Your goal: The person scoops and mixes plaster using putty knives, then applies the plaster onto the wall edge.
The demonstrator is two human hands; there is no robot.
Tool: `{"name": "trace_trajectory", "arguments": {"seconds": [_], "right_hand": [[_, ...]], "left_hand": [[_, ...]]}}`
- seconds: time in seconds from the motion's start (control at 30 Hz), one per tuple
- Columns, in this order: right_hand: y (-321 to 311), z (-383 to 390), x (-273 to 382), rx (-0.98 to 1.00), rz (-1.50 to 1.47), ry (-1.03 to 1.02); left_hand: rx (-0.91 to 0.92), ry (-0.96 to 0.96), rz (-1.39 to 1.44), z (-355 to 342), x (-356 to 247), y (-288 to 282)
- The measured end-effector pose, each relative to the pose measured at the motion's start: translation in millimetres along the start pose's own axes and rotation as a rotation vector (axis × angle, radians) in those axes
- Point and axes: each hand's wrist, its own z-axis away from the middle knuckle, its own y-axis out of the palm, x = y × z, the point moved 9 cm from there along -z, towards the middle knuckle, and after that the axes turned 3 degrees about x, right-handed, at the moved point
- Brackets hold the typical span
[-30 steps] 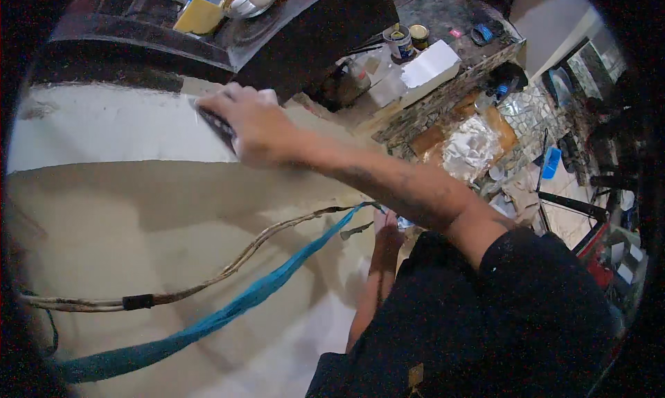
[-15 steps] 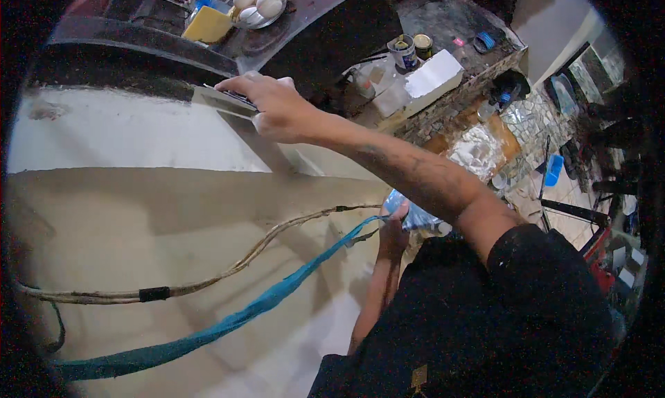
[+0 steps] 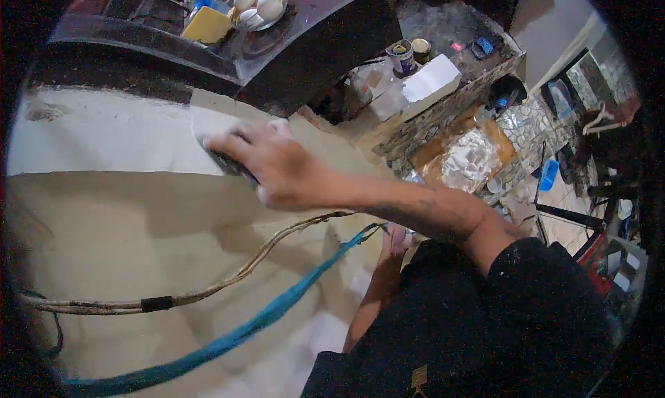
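My right hand [image 3: 273, 159] is closed on a flat scraper [image 3: 234, 164], its fingers spread along the dark edge. The blade is pressed to the wall, over the lower border of a white coated strip [image 3: 118, 131]. The hand is slightly smeared by motion. Below it the wall [image 3: 173, 211] is beige. Lower down, near my body, my left hand [image 3: 396, 240] is partly hidden behind my right forearm. Its fingers look closed, but what they hold is mostly covered. Beside it pass a twisted blue cloth-like strip [image 3: 277, 308] and a tan cable [image 3: 260, 252] with black tape.
Along the top runs a dark counter [image 3: 325, 24] with a bowl of eggs [image 3: 263, 6] and a yellow sponge [image 3: 206, 25]. Farther right are cans [image 3: 402, 57], a white box [image 3: 429, 79], and a board [image 3: 429, 164] with white material on the tiled floor.
My right hand with the scraper has come down the wall from the counter's edge to the white strip's lower border. Blue plastic seen by my left hand earlier is now mostly hidden.
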Motion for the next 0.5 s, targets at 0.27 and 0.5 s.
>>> {"name": "trace_trajectory", "arguments": {"seconds": [0.27,0.5], "right_hand": [[-120,70,-49,0.354,-0.649,0.347],[-218,171,-129,-0.079,-0.65,0.711]], "left_hand": [[-0.034,0.046,0.074,-20,-40,56],[0.046,0.247,0.353,-27,-112,104]]}}
